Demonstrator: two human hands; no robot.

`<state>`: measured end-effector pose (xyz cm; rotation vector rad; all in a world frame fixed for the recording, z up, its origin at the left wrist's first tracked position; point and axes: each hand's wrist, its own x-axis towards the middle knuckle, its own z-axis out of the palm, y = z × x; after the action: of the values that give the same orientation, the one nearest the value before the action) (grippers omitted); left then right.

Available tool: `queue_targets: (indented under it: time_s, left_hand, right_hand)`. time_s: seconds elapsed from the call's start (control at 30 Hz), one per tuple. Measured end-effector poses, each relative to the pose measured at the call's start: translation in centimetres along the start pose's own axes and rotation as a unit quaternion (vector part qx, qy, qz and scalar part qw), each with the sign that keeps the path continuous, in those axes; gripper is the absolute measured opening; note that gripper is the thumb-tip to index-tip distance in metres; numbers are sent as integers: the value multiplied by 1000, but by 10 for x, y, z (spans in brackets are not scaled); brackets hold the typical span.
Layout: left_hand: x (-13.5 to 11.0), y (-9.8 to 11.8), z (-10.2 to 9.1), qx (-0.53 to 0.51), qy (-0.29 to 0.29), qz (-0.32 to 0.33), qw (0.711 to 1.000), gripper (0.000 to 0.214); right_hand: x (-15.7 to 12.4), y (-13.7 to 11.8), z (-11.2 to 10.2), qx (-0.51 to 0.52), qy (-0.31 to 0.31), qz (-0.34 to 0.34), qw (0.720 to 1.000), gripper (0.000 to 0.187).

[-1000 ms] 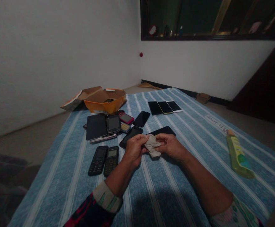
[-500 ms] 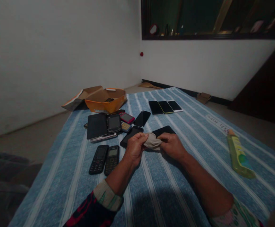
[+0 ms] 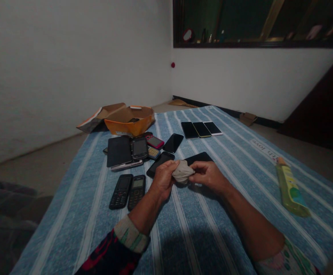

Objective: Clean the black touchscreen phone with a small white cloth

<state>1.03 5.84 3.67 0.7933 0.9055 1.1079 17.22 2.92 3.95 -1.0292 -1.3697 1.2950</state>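
Note:
A bunched grey-beige cloth (image 3: 183,172) is held above the bed cover between my two hands. My left hand (image 3: 164,177) grips its left side, thumb on top. At the cloth's right edge, my right hand (image 3: 208,175) pinches it with thumb and fingertips. Behind the right hand lies a dark flat tablet or large phone (image 3: 198,157), partly hidden. A black smartphone (image 3: 159,164) lies just beyond my left hand. Two keypad phones, one dark (image 3: 121,191) and one with a pale screen (image 3: 137,192), lie side by side left of my left forearm.
A striped blue cover (image 3: 89,214) spreads beneath everything. An open orange box (image 3: 129,128) stands at the far left, near a pile with a black tablet-like slab (image 3: 119,151) and several phones. Three smartphones (image 3: 201,130) lie in a row farther back. A yellow-green bottle (image 3: 291,189) lies at right.
The cloth between my hands has been bunched into a rounder wad and sits slightly more to the left. My right fingers have loosened and straightened a little. The view has shifted slightly.

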Motion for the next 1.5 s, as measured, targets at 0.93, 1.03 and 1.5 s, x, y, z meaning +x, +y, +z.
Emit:
queue_targets:
  time_s: [0.93,1.03,1.5]
  left_hand:
    - [-9,9,-2,126,-136,-120,975,22]
    - [-10,10,0,121,-142,-117,976,24]
    - [-2,10,1,282,65,182,940,19]
  right_hand:
    - [-2,-3,6,-19,25,-45,999,9]
    - [-3,-3,6,-5,31,-35,999,11]
    - [2,1,7,91,137,86,983,11]
